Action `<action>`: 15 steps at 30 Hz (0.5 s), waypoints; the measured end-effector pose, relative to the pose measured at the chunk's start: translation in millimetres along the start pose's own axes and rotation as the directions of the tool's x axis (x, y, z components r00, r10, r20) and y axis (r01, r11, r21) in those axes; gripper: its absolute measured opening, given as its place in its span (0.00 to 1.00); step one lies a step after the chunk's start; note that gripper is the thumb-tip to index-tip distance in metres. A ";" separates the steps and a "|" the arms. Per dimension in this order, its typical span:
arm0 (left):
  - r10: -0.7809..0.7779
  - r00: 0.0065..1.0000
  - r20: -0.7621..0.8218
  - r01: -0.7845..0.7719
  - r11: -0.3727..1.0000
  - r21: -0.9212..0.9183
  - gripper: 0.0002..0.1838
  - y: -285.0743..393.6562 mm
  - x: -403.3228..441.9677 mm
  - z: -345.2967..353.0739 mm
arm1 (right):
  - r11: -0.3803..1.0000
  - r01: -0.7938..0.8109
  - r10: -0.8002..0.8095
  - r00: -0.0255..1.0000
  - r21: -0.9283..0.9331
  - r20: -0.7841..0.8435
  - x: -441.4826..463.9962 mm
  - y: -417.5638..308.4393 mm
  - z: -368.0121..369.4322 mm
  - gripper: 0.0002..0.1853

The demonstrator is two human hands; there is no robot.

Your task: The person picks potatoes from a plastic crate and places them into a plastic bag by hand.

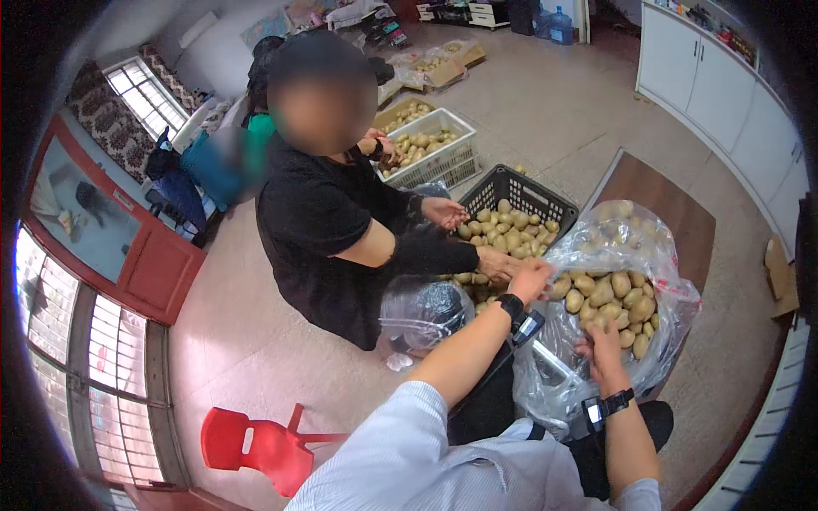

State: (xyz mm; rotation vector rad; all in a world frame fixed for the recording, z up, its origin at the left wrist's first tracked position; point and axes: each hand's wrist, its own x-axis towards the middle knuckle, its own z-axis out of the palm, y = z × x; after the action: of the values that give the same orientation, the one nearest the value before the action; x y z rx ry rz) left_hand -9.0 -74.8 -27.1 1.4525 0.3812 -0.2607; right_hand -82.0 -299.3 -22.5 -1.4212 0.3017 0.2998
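My left hand [532,282] is at the left edge of a clear plastic bag [545,370], close to a co-worker's hand [497,264] over the black crate [555,207]. Its fingers are partly hidden, so whether it holds anything is unclear. Inside the open bag lies a heap of brownish-green kiwis [601,294]. My right hand [603,351] rests at the near side of this heap, thumb and fingers apart, touching the fruit. More kiwis [509,228] fill the black crate. I wear a dark band with a small device on each wrist.
A co-worker in black [319,213] stands at my left, beside a white crate [464,149] of kiwis. Under the bag is a brown board [660,192]. A red chair [264,447] stands lower left; white cabinets [716,85] line the right. Cardboard boxes [447,72] of kiwis lie behind.
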 end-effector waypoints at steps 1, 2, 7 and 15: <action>0.001 1.000 0.003 -0.001 1.000 0.001 0.15 0.1 -3.2 4.0 | 0.991 -0.068 0.062 0.997 0.119 0.052 -3.6 -8.9 8.0 0.22; -0.003 0.998 0.071 -0.001 0.998 0.056 0.16 0.7 -5.7 7.4 | 0.962 -0.139 0.116 0.987 0.233 0.111 -5.9 -14.1 13.7 0.22; -0.053 0.945 0.322 -0.015 0.979 0.206 0.20 8.3 -16.9 24.8 | 0.971 -0.225 0.204 0.956 0.080 0.213 1.7 -23.1 28.8 0.30; -0.080 0.842 0.534 -0.073 0.963 0.259 0.29 7.8 -25.3 36.2 | 0.957 -0.289 0.282 0.943 0.012 0.176 16.7 -19.0 31.0 0.32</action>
State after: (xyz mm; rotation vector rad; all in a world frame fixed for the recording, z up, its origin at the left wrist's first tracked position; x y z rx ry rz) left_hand -25.6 -111.3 -7.1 1.5700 -0.1234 -0.7321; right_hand -58.5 -270.5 -7.5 -1.3034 0.3699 0.6487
